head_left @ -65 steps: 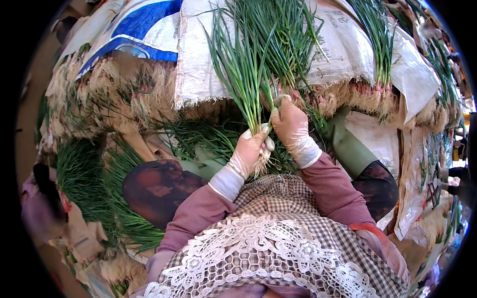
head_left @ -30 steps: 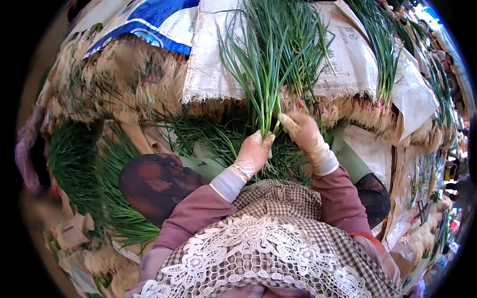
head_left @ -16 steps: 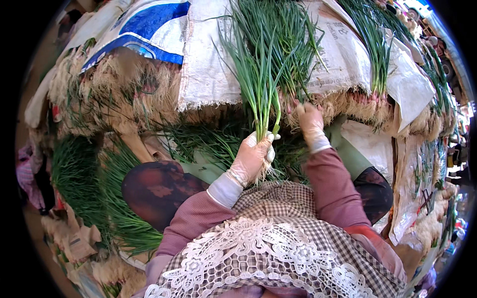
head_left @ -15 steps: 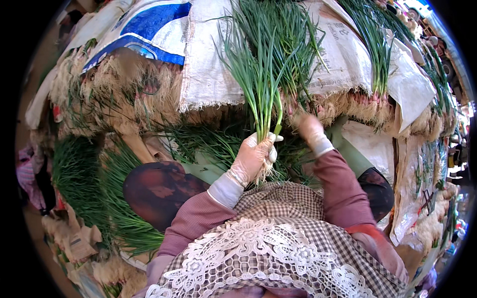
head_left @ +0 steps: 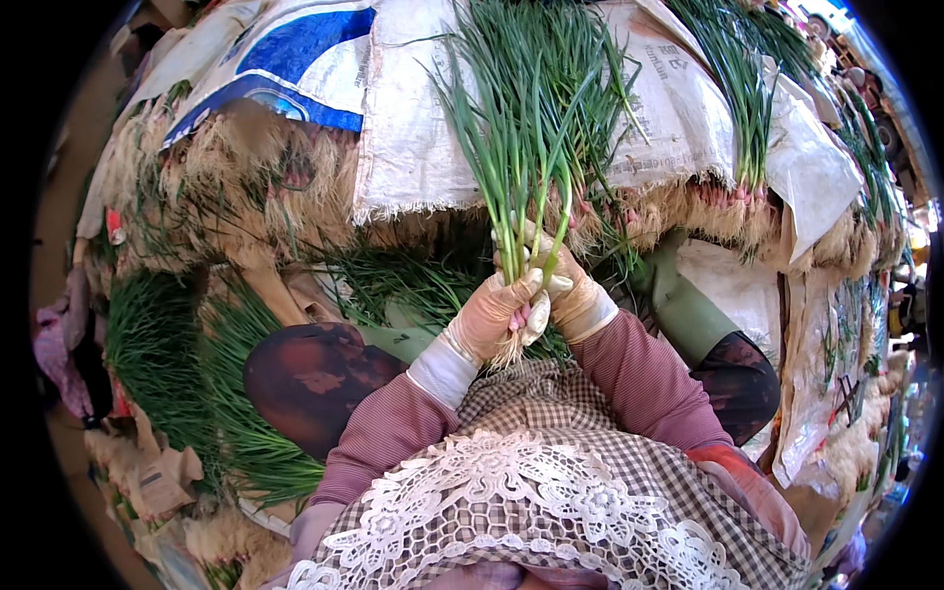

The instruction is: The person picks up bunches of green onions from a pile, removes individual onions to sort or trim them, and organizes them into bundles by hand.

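In the head camera's view, a seated worker in a checked apron (head_left: 590,423) grips a bunch of green onions (head_left: 521,187) upright before the lap, leaves fanning up over a white sack (head_left: 408,147). The left hand (head_left: 495,310), in a thin pale glove, is curled firmly round the lower stems, white ends and stringy roots (head_left: 508,354) poking out beneath. The right hand (head_left: 570,295), likewise gloved, rests against the bunch's right side; its fingers are largely hidden behind the stems, so how tightly they close cannot be told. The held leaves blend into a larger heap of greens (head_left: 585,88) behind, itself cut off by the upper edge, and the far right is too blurred to make out. Half a second earlier, the right hand was apart, near the sack's fringed edge; now it meets the left, which keeps its hold.
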